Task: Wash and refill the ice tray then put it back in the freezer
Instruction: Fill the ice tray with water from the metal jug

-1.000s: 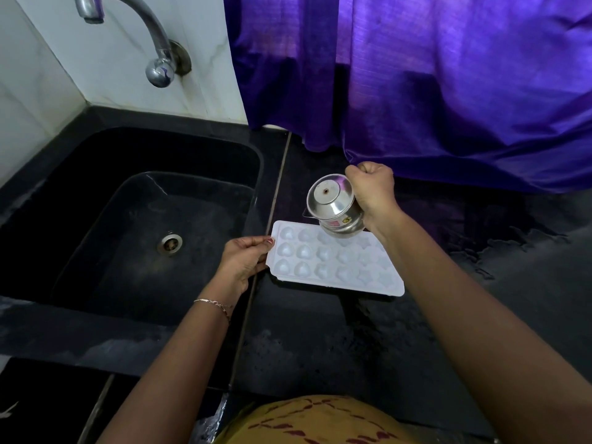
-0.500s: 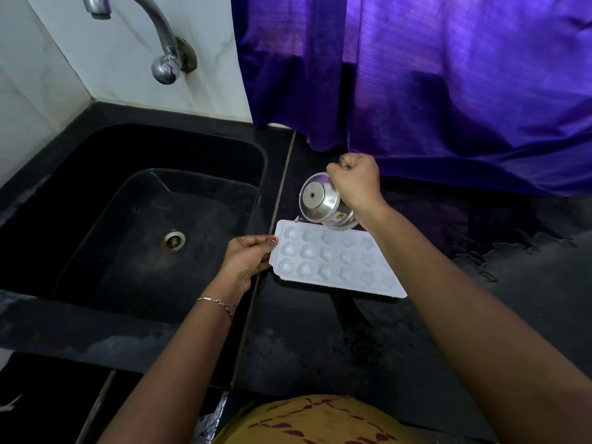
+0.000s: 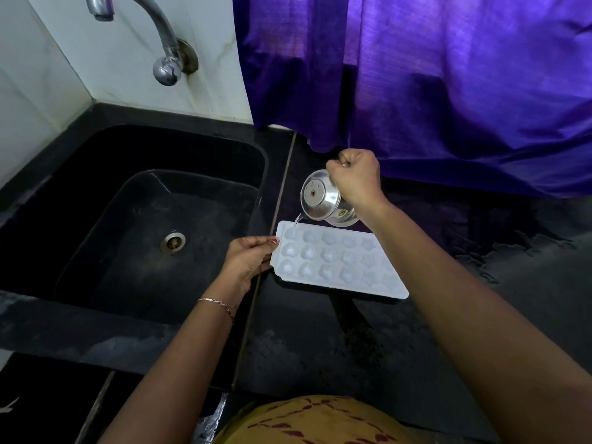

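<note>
A white ice tray [image 3: 339, 261] with several shaped moulds lies on the black counter just right of the sink. My left hand [image 3: 248, 259] grips its left end, thumb on the rim. My right hand [image 3: 355, 179] holds a small steel cup [image 3: 323, 200] tipped over the tray's far left corner, its base turned toward me. A thin stream of water [image 3: 298, 218] runs from the cup's lip into the corner mould.
The black sink [image 3: 144, 225] with a steel drain [image 3: 173, 241] is on the left, a steel tap [image 3: 160, 36] above it on the white wall. A purple curtain [image 3: 448, 84] hangs behind the wet black counter [image 3: 320, 347].
My right hand has carried the cup leftward along the tray's far edge and tipped it further. Water now pours at the left corner. The left hand has kept its grip.
</note>
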